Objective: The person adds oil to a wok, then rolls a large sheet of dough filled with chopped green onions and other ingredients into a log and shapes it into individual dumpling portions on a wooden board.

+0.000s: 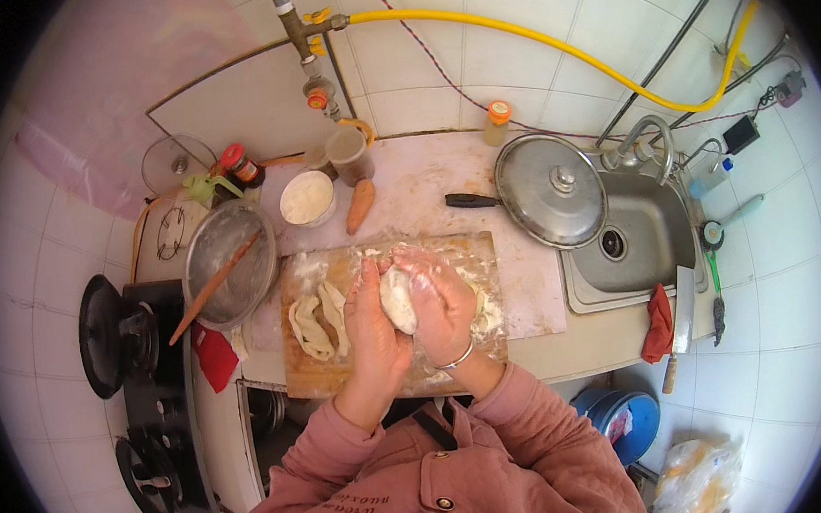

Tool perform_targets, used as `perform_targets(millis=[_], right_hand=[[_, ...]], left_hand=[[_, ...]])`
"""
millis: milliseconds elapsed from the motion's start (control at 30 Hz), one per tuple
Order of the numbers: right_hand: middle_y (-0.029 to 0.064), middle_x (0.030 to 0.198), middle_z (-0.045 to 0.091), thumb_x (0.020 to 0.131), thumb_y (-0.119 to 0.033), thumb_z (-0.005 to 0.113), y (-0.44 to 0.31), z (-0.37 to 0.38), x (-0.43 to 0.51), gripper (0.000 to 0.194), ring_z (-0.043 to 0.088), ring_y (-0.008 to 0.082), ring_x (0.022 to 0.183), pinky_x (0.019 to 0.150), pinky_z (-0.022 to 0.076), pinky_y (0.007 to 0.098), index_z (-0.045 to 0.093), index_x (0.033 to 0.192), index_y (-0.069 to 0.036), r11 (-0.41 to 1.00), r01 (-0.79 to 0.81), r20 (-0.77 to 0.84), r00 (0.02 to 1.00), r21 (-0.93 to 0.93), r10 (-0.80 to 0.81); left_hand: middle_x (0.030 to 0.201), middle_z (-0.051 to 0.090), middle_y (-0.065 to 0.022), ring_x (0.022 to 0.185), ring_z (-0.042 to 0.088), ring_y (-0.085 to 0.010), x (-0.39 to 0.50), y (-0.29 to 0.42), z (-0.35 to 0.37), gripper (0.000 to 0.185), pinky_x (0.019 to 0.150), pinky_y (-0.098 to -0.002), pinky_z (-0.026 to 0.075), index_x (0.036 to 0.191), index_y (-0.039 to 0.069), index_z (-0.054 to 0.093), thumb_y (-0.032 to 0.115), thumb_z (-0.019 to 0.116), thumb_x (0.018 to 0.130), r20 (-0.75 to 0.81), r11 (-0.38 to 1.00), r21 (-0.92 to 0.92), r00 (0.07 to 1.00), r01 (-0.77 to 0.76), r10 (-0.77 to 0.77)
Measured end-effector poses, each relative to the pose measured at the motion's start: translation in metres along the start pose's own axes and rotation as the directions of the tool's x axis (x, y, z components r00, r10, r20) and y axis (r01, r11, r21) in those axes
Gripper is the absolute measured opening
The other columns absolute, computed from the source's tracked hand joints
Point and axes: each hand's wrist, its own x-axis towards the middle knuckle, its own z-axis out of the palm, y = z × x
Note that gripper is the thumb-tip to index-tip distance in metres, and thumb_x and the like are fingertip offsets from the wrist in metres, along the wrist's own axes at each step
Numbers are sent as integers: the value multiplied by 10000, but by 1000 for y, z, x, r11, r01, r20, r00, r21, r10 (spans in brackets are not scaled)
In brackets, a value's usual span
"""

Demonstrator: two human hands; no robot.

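Observation:
Between my two palms is a floury lump of dough (398,303), held above a wooden board (319,378). My left hand (373,319) cups it from the left, fingers pointing away from me. From the right, my right hand (441,298) curls around it, white flour on the fingers and a silver bangle on the wrist. Strips of dough (309,330) lie in a loop on the board's left part. Loose flour (488,312) covers the board to the right of my hands, which hide its middle.
A rolling pin (215,288) rests across a metal basin (261,294) at left. Behind the board are a bowl of flour (307,198) and a carrot (361,206). A lidded pan (551,191) overlaps the sink (637,271). A cleaver (683,310) lies at the right edge beside a red cloth (658,326).

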Motion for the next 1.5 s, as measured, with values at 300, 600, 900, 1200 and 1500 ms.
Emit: perform_targets(millis=[300, 600, 900, 1200, 1500], right_hand=[[202, 1117, 654, 830, -97, 573, -9, -9, 9, 321, 614, 331, 1077, 1008, 413, 388, 655, 1105, 45, 805, 574, 235, 811, -150, -535], [142, 1215, 615, 923, -87, 508, -9, -3, -9, 291, 585, 213, 1091, 960, 443, 340, 624, 1164, 28, 769, -464, 81, 873, 439, 480], [175, 1226, 614, 899, -59, 496, 0, -14, 2, 325, 555, 302, 1188, 1030, 399, 369, 606, 1192, 32, 904, -286, -8, 953, 318, 304], [155, 1226, 621, 920, -93, 477, 5, -22, 6, 336, 543, 247, 1191, 1036, 388, 369, 597, 1200, 49, 969, 246, 226, 945, -10, -237], [175, 1170, 639, 922, -80, 454, -7, -9, -1, 333, 589, 288, 1118, 1012, 411, 402, 596, 1202, 31, 986, 163, 108, 980, 43, -166]], left_hand=[[1199, 579, -85, 1093, 568, -169, -7, 10, -4, 367, 910, -327, 484, 1217, 44, 520, 332, 410, 1018, 253, 998, -9, 965, 69, -65], [1283, 532, -130, 1182, 520, -212, -1, 2, 6, 379, 979, -352, 434, 1279, 20, 470, 282, 420, 1009, 594, 591, 151, 551, -792, 587], [1222, 560, -98, 1135, 540, -202, 2, 1, 2, 396, 987, -335, 425, 1302, -7, 451, 263, 373, 1023, 152, 989, 142, 987, 32, -53], [1342, 505, -125, 1204, 509, -228, 0, 17, 6, 462, 1021, -332, 407, 1412, 3, 350, 231, 369, 1010, 99, 939, 208, 949, 275, -300], [1169, 609, -61, 1082, 588, -194, -8, -2, 7, 381, 945, -328, 467, 1251, 72, 524, 334, 408, 1000, 349, 969, 74, 917, -236, 196]])
